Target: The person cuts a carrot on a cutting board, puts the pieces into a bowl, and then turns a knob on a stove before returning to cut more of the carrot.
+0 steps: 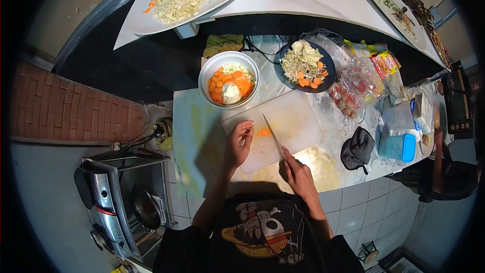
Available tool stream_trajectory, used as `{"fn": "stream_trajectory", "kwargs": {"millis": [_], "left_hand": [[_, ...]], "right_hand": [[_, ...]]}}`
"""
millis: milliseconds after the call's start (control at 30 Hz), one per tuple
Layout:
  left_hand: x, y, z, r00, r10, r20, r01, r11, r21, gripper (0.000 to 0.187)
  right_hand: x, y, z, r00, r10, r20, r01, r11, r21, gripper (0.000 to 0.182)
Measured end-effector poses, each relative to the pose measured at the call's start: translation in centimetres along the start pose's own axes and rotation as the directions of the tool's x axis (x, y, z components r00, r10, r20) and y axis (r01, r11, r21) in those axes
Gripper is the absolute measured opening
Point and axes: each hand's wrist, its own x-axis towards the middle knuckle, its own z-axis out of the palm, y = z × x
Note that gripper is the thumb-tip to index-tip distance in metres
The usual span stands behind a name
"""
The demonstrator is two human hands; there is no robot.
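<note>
From the head view I see my right hand [298, 172] gripping a knife [273, 135] over the cutting board [298, 121] at the table's near edge; my left hand [238, 144], fingers curled, steadies the carrot [263, 132] beside the blade.

Black shirt, skull-and-straw-hat print, apparently rolled sleeves, bare forearms
</note>
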Motion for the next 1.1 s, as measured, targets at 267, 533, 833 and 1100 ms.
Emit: {"fn": "stream_trajectory", "kwargs": {"millis": [267, 533, 833, 1100], "left_hand": [[-0.2, 1.1, 0.9, 0.993, -0.117, 0.032, 0.111, 0.984, 0.138, 0.032], [-0.9, 0.6, 2.4, 0.992, -0.123, -0.033, 0.127, 0.983, 0.136, 0.038], [-1.1, 1.0, 3.7, 0.984, -0.157, -0.088, 0.161, 0.986, 0.039, 0.045], [-1.0, 1.4, 3.9, 0.978, -0.168, -0.123, 0.177, 0.982, 0.066, 0.042]], "right_hand": [[0.1, 1.1, 0.4, 0.989, 0.122, 0.079, -0.125, 0.992, 0.034, 0.063], [-0.2, 1.5, 1.3, 0.997, 0.045, 0.063, -0.052, 0.992, 0.116, 0.054], [0.0, 1.3, 1.5, 0.982, 0.088, 0.167, -0.139, 0.934, 0.328, 0.050], [0.0, 2.5, 2.5, 0.991, 0.060, 0.121, -0.096, 0.942, 0.323, 0.048]]}}
